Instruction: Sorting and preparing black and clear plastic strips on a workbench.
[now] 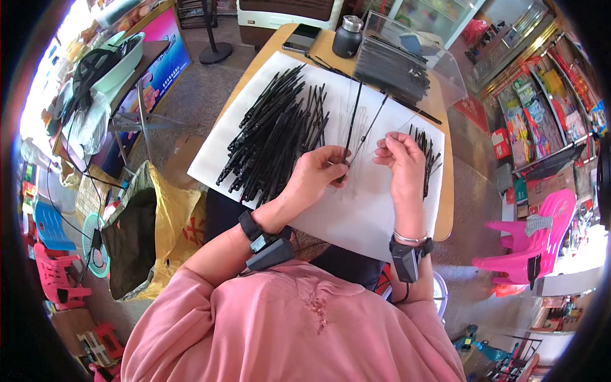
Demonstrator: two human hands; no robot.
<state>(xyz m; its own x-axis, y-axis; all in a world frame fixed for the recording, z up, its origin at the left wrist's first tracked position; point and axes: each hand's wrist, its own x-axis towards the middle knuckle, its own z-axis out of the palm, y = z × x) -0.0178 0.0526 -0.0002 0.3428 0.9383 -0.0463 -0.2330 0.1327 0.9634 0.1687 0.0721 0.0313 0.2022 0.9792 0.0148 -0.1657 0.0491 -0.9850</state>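
My left hand [321, 167] pinches a thin black rod [354, 118], which points up and away over a white board [347, 223]. A second slim dark rod [374, 120] leans at an angle beside it, its lower end close to the same fingers. To the right, my right hand [402, 156] is raised with thumb and fingertips pressed together; anything between them is too fine to make out. Thin clear strips [361, 130] lie on the board between the hands. A large heap of black rods [267, 143] spreads on the left, and a smaller bunch [428, 159] lies beyond my right hand.
At the table's [445, 213] far side are a clear plastic box [449, 73] beside more black rods [391, 73], a dark bottle [347, 43] and a phone [301, 38]. An open yellow sack [172, 223] stands left; a pink chair [541, 239] stands right.
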